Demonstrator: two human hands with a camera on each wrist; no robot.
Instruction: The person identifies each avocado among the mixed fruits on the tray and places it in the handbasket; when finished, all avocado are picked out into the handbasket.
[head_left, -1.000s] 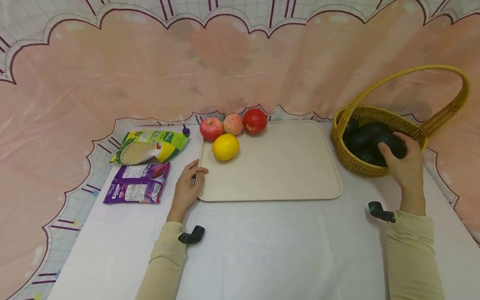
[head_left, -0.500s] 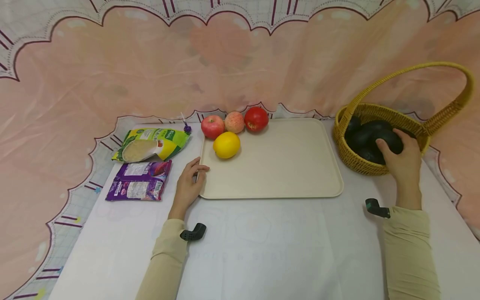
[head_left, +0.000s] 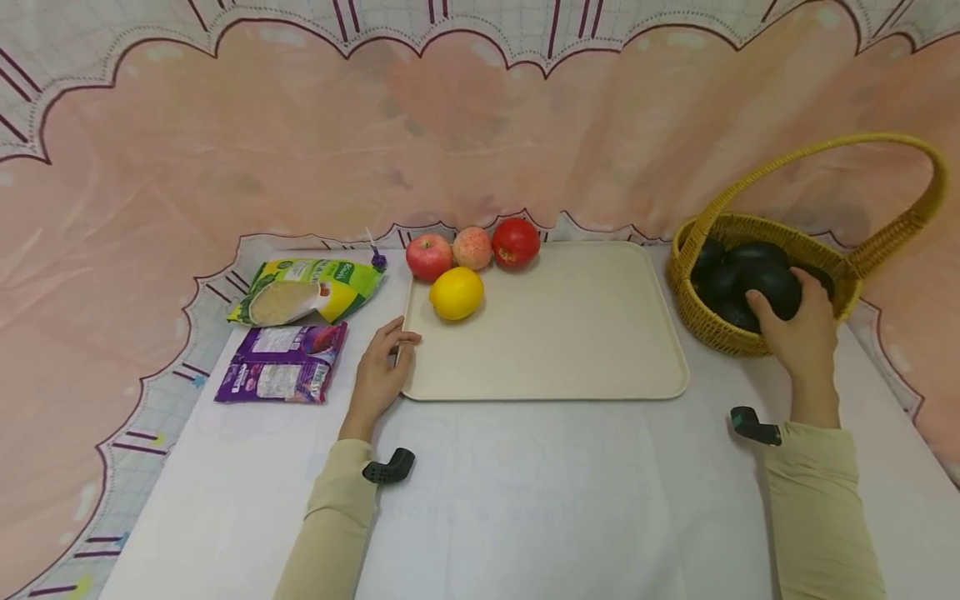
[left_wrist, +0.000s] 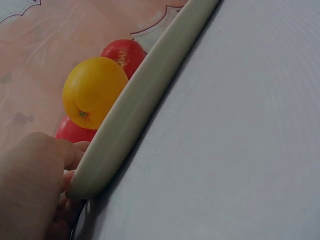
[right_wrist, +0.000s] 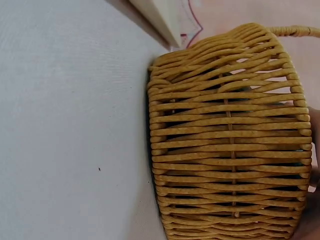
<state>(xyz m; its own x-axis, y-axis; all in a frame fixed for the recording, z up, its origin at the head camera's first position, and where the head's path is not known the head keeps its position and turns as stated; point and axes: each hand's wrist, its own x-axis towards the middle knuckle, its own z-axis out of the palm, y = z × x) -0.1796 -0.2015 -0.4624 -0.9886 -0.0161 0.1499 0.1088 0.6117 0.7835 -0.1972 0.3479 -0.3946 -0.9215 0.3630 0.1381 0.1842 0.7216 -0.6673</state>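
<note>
My right hand [head_left: 802, 329] reaches into the yellow wicker basket [head_left: 716, 333] at the right. Thumb and fingers curl round the sides of a dark, smooth avocado [head_left: 775, 288], which sits on top of other dark fruit [head_left: 731, 275]. In the right wrist view the woven wall of the basket [right_wrist: 230, 145] hides most of that hand and the fruit. My left hand [head_left: 381, 375] holds the left rim of the beige tray [head_left: 555, 350], near its front corner. An orange [head_left: 457, 293], an apple [head_left: 429, 257], a peach [head_left: 472, 248] and a pomegranate [head_left: 516, 243] cluster at the tray's back left.
A green and yellow snack bag [head_left: 307, 290] and a purple snack packet [head_left: 281, 362] lie left of the tray. The basket's tall handle [head_left: 817, 148] arches over its opening. A pink patterned cloth [head_left: 300, 150] hangs behind the white table [head_left: 540, 500].
My right hand has shifted slightly left within the basket, and the avocado in its grasp has moved a little left with it. The left hand stays on the tray rim.
</note>
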